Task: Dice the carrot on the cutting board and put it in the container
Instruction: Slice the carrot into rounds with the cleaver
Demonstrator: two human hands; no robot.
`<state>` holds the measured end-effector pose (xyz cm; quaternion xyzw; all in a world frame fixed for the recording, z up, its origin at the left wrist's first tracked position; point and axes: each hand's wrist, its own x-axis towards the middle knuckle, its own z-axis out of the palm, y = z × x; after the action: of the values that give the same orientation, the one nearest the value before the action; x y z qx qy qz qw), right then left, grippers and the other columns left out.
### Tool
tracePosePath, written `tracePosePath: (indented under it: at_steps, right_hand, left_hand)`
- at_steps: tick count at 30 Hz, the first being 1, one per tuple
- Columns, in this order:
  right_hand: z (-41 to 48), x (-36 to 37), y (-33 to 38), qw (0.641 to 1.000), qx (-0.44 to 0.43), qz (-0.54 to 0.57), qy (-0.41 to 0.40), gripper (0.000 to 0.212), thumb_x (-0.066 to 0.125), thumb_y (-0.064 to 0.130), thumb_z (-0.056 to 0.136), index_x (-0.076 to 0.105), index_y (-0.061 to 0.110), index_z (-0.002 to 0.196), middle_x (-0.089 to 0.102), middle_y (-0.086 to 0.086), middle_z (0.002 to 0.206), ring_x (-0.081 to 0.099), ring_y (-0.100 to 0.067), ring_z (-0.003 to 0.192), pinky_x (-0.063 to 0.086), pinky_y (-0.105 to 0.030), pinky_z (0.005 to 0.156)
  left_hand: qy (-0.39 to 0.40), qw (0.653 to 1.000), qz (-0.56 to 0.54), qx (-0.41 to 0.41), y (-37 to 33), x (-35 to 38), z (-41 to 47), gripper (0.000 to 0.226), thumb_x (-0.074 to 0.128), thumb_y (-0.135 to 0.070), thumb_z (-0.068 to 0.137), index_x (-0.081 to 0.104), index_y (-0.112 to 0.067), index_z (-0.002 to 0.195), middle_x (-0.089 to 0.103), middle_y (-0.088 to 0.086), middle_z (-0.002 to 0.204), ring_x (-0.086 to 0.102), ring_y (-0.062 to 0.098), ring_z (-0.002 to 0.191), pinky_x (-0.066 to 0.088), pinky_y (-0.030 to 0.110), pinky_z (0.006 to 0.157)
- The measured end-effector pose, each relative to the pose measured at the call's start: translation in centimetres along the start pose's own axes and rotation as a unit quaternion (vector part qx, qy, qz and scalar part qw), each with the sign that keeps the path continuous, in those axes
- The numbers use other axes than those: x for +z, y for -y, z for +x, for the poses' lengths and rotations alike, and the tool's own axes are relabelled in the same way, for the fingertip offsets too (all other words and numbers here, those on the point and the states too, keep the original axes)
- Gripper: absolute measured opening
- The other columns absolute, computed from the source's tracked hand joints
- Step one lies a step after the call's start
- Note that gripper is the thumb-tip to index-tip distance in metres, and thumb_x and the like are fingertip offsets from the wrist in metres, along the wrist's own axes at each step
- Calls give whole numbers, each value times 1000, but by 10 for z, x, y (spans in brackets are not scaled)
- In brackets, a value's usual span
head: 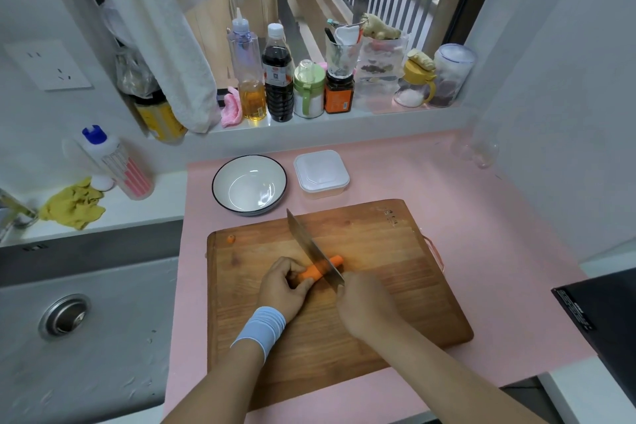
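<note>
Carrot (318, 269): stiff, round, prob. rolls; best held well back from blade. Left hand (282, 289) curled over it, pinning; right hand (364, 303) gripping cleaver (309, 244), blade across carrot.

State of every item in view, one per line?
Carrot: undiced, lying on cutting board
Cleaver: right hand grips it, blade across carrot
Left hand: holds carrot
Bowl: upright, empty
Plastic container: lid on
Carrot stub: loose, board's far-left corner

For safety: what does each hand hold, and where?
Left hand grips the carrot at its left end; right hand grips the knife by its handle.
</note>
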<state>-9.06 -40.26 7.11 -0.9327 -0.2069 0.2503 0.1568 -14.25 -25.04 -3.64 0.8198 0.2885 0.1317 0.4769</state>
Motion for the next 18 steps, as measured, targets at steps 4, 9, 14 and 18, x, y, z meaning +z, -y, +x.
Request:
tracePosePath:
  at_steps: [4,9,14,18]
  right_hand:
    - [-2,-4,-1,1000,-2,6,14,16,44,22,102,58,20,94,61,0,95,60,-20,87,43,-31,70]
    - [1,-10,-3,999,0,4,40,17,44,23,102,59,18,96,60,1,92,60,-18,85,48,-31,72]
    - [6,-17,-2,998,13,5,60,16,43,21,102,59,19,96,60,0,89,60,-18,81,51,-32,71]
    - [8,-22,2,998,18,6,58,17,42,20,102,58,19,100,61,-1,93,63,-20,87,55,-35,79]
  left_hand:
    - [11,1000,-12,-9,2,-1,1,28,84,-16,69,60,-28,74,61,-9,84,55,5,75,46,15,71]
    - [15,1000,-19,-12,2,-2,2,30,84,-15,69,59,-30,75,62,-10,85,57,7,76,48,18,73]
    - [11,999,-28,-12,2,-2,0,29,85,-14,69,60,-29,75,62,-11,85,57,7,76,49,19,73]
    - [14,999,-33,-9,2,-2,0,29,85,-15,69,60,-29,75,62,-11,87,57,9,76,50,21,73]
